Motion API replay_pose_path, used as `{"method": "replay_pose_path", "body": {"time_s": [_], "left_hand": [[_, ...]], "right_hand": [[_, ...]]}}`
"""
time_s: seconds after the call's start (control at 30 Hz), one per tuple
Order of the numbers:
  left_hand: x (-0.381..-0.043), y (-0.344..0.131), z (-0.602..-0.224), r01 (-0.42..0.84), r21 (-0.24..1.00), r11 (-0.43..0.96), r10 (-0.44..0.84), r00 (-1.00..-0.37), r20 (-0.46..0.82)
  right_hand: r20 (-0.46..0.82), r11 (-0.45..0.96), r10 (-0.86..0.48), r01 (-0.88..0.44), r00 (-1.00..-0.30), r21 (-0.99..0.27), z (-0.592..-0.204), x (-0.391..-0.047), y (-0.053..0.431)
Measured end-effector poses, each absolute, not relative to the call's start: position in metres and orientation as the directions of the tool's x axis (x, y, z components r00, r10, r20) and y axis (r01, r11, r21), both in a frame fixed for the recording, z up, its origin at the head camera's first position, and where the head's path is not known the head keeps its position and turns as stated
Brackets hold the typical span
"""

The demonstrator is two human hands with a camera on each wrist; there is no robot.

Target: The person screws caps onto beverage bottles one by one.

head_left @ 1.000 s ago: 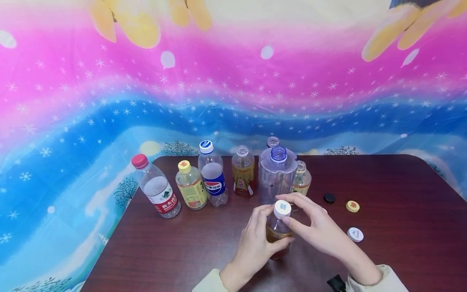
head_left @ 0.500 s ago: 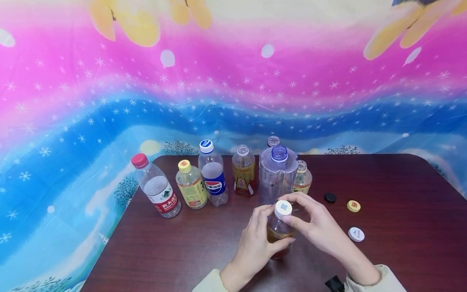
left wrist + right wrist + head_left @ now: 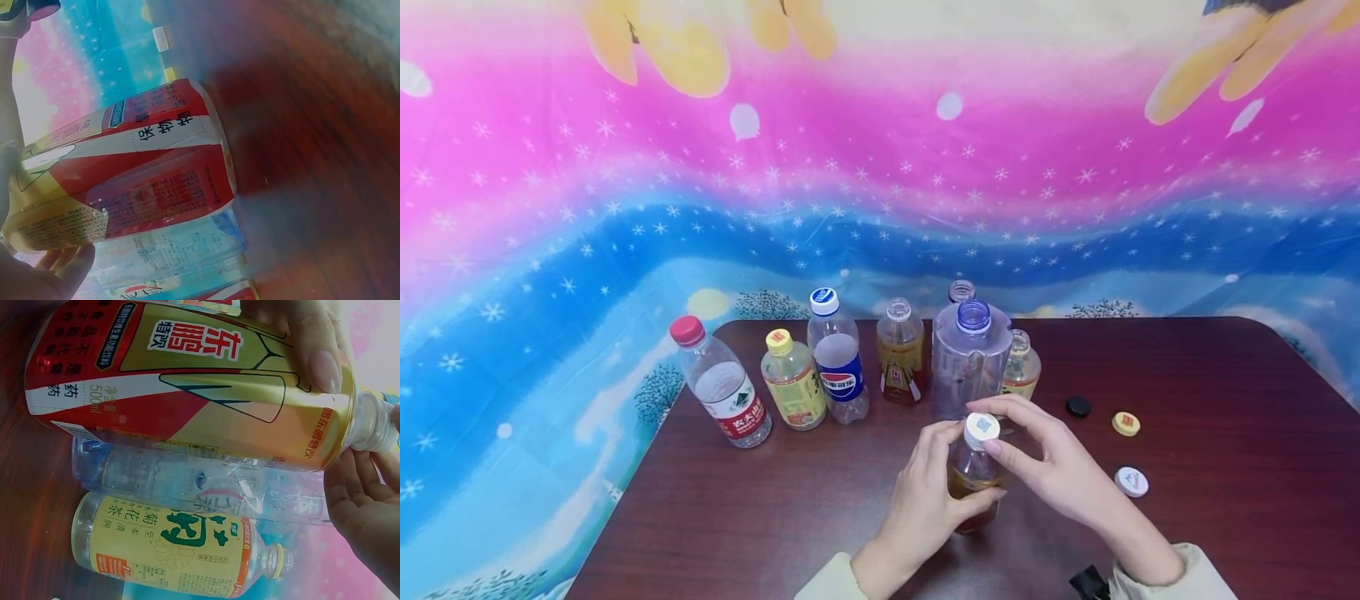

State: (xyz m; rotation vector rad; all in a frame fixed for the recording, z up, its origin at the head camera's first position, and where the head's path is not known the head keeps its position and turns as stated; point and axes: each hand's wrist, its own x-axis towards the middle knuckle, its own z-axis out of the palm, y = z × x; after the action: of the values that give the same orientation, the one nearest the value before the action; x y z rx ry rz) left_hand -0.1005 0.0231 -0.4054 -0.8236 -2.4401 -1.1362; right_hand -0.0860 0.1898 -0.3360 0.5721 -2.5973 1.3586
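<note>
My left hand (image 3: 921,492) grips a drink bottle (image 3: 976,473) around its upper body, near the front of the table. Its gold and red label (image 3: 187,375) shows large in the right wrist view. On its neck sits a white cap (image 3: 982,427). The right hand (image 3: 1060,467) pinches this cap between thumb and index finger, the other fingers hidden behind. In the left wrist view the bottle's lower part (image 3: 156,169) lies across the middle, fingers curled at its upper end.
Behind stand bottles with caps: a red-capped one (image 3: 730,396), a yellow-capped one (image 3: 795,387) and a cola bottle (image 3: 838,367). Uncapped bottles include a gold-labelled one (image 3: 901,358) and a large purplish one (image 3: 955,367). Loose black (image 3: 1078,407), yellow (image 3: 1126,423) and white (image 3: 1131,482) caps lie at right.
The right thumb and index finger have shifted slightly at the cap's edge. Bottle and left hand stay almost in place.
</note>
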Motion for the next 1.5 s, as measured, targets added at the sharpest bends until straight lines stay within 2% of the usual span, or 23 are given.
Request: {"method": "replay_pose_path", "body": {"time_s": [0.23, 0.37, 0.53, 1.27, 1.5], "left_hand": [[-0.099, 0.025, -0.403, 0.494, 0.698, 0.518, 0.33, -0.869, 0.37], [-0.1, 0.025, -0.4, 0.425, 0.737, 0.525, 0.309, -0.903, 0.3], [-0.101, 0.026, -0.398, 0.402, 0.749, 0.526, 0.304, -0.912, 0.276], [-0.099, 0.026, -0.396, 0.391, 0.734, 0.555, 0.29, -0.918, 0.269], [-0.099, 0.026, -0.396, 0.321, 0.784, 0.531, 0.261, -0.942, 0.209]], "right_hand": [[0.268, 0.504, -0.235, -0.353, -0.934, -0.788, -0.334, -0.086, 0.189], [0.297, 0.512, -0.217, -0.368, -0.93, -0.777, -0.334, -0.087, 0.187], [0.335, 0.527, -0.183, -0.38, -0.924, -0.76, -0.335, -0.087, 0.183], [0.357, 0.582, -0.075, -0.331, -0.931, -0.743, -0.337, -0.083, 0.177], [0.391, 0.575, -0.029, -0.335, -0.92, -0.747, -0.341, -0.083, 0.173]]}}
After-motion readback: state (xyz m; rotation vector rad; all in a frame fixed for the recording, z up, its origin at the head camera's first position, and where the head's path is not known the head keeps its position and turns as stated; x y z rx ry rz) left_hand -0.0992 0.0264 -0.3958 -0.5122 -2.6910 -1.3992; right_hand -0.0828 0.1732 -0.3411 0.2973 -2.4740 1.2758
